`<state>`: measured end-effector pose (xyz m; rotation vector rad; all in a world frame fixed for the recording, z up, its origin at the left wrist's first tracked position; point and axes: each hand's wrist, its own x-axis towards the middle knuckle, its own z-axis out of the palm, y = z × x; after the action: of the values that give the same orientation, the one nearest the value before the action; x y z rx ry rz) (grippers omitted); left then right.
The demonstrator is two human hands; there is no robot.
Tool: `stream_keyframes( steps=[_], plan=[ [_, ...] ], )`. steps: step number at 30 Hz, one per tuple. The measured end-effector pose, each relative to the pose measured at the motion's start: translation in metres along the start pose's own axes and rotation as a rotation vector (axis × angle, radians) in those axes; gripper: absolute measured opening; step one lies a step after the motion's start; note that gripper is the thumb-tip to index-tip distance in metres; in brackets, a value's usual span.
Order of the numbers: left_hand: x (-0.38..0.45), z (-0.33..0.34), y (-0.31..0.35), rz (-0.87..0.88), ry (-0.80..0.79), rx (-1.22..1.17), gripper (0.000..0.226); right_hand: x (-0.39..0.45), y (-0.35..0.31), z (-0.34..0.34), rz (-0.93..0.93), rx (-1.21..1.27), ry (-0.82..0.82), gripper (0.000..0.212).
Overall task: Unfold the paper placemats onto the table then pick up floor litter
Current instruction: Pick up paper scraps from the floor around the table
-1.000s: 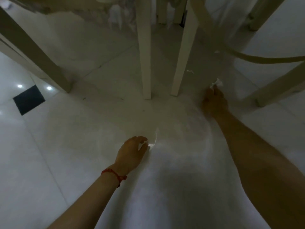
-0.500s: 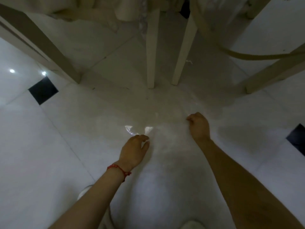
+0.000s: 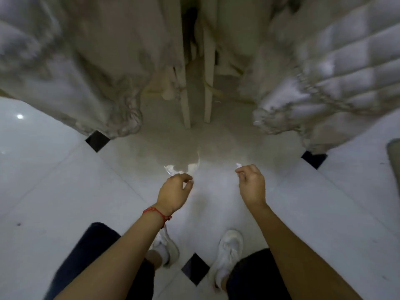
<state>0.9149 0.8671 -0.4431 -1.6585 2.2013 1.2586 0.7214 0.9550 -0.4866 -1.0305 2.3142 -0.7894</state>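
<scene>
Centrally, the left hand [image 3: 174, 192] pinches a clear crinkled wrapper [image 3: 181, 168] at its fingertips. Just right of centre, the right hand [image 3: 252, 186] pinches a small clear scrap [image 3: 238, 165] above the floor [image 3: 65, 191].

A thin clear plastic scrap [image 3: 184, 168] hangs pinched at the left hand's [image 3: 174, 192] fingertips, above the floor [image 3: 54, 180].

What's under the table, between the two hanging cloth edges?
Two pale legs stand on the tiled floor, with dim shapes behind. The draped cloth hides everything else under there.
</scene>
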Motion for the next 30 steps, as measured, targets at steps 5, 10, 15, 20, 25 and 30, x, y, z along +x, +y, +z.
stream_keyframes(
  steps=[5, 10, 15, 20, 25, 30],
  plan=[
    [-0.080, -0.057, 0.069, 0.058, -0.050, 0.008, 0.030, -0.063, -0.063, -0.099, 0.128, 0.170, 0.169, 0.014],
    [-0.137, -0.104, 0.109, 0.130, -0.074, 0.048, 0.029, -0.121, -0.101, -0.176, 0.283, 0.284, 0.325, 0.011],
    [-0.171, -0.151, 0.146, 0.243, -0.099, 0.101, 0.028, -0.177, -0.131, -0.235, 0.392, 0.378, 0.504, 0.015],
    [-0.193, -0.170, 0.180, 0.352, -0.251, 0.194, 0.029, -0.218, -0.153, -0.269, 0.493, 0.433, 0.675, 0.026],
    [-0.214, -0.163, 0.230, 0.469, -0.340, 0.272, 0.030, -0.260, -0.140, -0.300, 0.572, 0.410, 0.695, 0.024],
    [-0.231, -0.117, 0.289, 0.531, -0.405, 0.284, 0.027, -0.298, -0.097, -0.354, 0.695, 0.445, 0.791, 0.019]
  ],
)
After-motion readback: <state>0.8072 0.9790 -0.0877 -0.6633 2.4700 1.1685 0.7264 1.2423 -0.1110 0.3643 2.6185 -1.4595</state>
